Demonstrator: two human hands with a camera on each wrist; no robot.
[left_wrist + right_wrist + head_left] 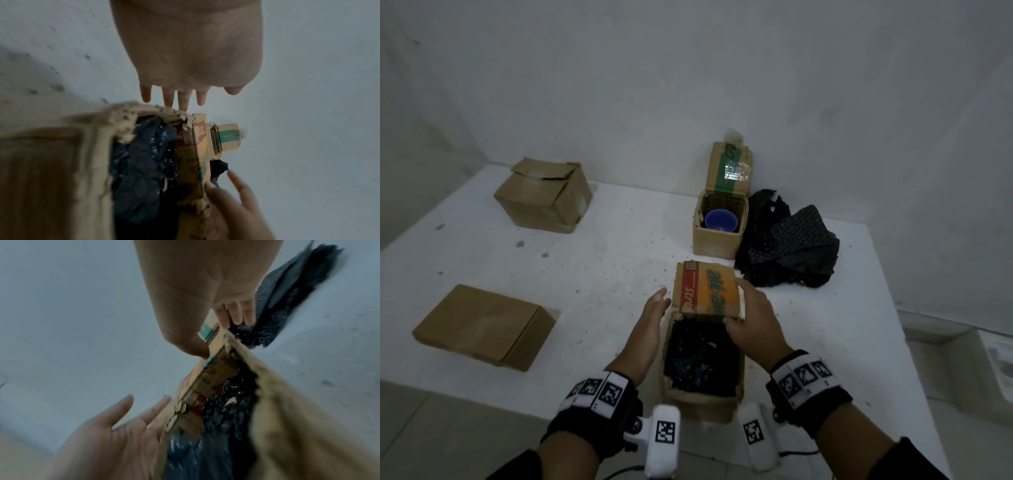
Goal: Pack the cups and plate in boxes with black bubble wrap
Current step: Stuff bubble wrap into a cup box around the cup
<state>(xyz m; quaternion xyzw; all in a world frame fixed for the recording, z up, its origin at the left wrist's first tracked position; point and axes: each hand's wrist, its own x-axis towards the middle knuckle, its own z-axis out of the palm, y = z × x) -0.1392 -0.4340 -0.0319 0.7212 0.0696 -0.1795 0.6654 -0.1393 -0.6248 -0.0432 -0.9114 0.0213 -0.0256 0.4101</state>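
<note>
1. Head view: right hand [751, 320] pinches the printed flap [707, 291] of the near box [702, 399], thumb under its edge, fingers on top.
2. Left hand [652, 313], fingers straight, holds nothing beside the flap.
3. Black bubble wrap [702, 356] fills this box.
4. Blue cup [720, 221] sits in the far open box [717, 243].

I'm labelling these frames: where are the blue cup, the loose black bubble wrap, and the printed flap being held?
blue cup [721, 221]: head view, its inside.
loose black bubble wrap [791, 240]: head view, dotted top sheet.
printed flap [710, 291]: head view, orange face.
</note>
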